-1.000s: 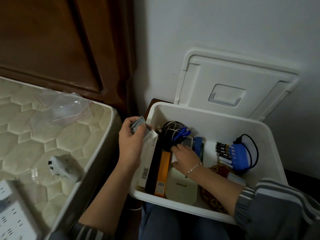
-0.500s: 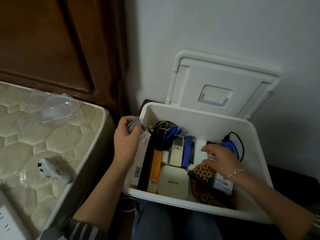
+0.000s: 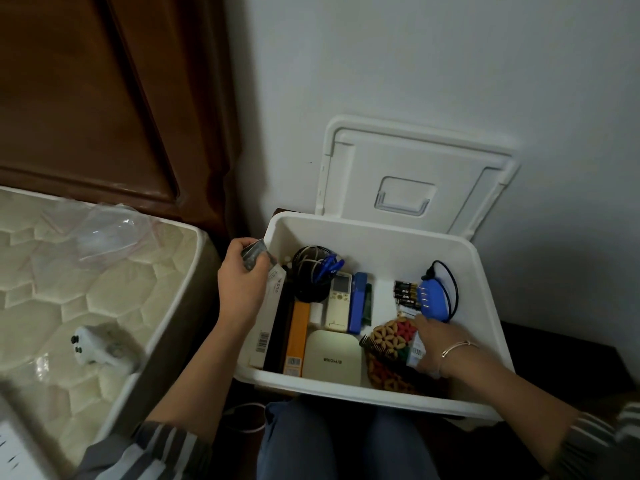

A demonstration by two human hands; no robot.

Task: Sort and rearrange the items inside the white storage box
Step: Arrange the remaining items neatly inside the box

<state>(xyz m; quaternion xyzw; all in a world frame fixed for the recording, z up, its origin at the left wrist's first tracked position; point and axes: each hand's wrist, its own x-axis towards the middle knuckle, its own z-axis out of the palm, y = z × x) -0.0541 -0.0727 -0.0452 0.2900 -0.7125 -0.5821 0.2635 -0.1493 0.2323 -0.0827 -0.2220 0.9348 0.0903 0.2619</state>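
Observation:
The white storage box (image 3: 381,233) rests on my lap, lid open against the wall. My left hand (image 3: 239,289) grips a small silvery packet (image 3: 254,255) at the box's left rim. My right hand (image 3: 436,341) is inside at the right, fingers curled round a small white box with a barcode (image 3: 415,349), next to woven coasters (image 3: 393,336). Inside also lie a black cable coil (image 3: 310,271), a white remote (image 3: 339,301), a blue stapler (image 3: 358,303), batteries (image 3: 405,294), a blue charger (image 3: 433,299), an orange box (image 3: 298,334) and a cream flat device (image 3: 330,355).
A quilted mattress (image 3: 69,289) lies to the left with a clear plastic bag (image 3: 104,233), a white plug adapter (image 3: 93,348) and a white power strip (image 3: 14,455). A brown wooden headboard (image 3: 104,98) stands behind. The white wall (image 3: 450,81) backs the lid (image 3: 408,188).
My right hand moved from the remote at the box's middle to its right side and took hold of the small white box. My left hand kept holding the packet.

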